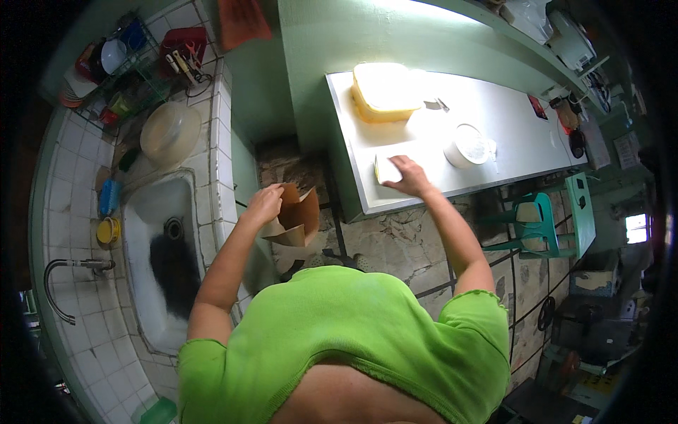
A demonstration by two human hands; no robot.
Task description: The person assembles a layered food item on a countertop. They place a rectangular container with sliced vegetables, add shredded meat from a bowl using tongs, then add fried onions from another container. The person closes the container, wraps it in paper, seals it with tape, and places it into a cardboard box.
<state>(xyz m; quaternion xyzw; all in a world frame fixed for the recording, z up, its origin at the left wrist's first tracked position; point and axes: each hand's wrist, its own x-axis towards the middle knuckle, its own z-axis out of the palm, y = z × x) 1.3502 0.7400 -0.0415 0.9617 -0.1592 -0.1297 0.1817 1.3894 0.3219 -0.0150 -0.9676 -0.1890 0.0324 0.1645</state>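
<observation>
My left hand point(263, 205) is closed on the rim of a brown open-topped paper bag point(305, 212), held over the floor between the sink counter and the white table. The bag's mouth gapes and its inside looks dark. At the table's near left corner, my right hand point(411, 177) has thumb and fingers around a small pale block-like thing with a yellowish edge point(382, 169). Glare hides what kind of thing it is. Beyond it stands a yellow lidded tub point(385, 99). A white round container point(469, 146) sits to the right of that hand.
On the left, a white sink point(157, 212) with a curved faucet point(74, 264) is set in a tiled counter. A translucent basin point(169, 134) and a dish rack point(123, 92) stand behind it. A green plastic chair point(547, 222) is at the table's right front.
</observation>
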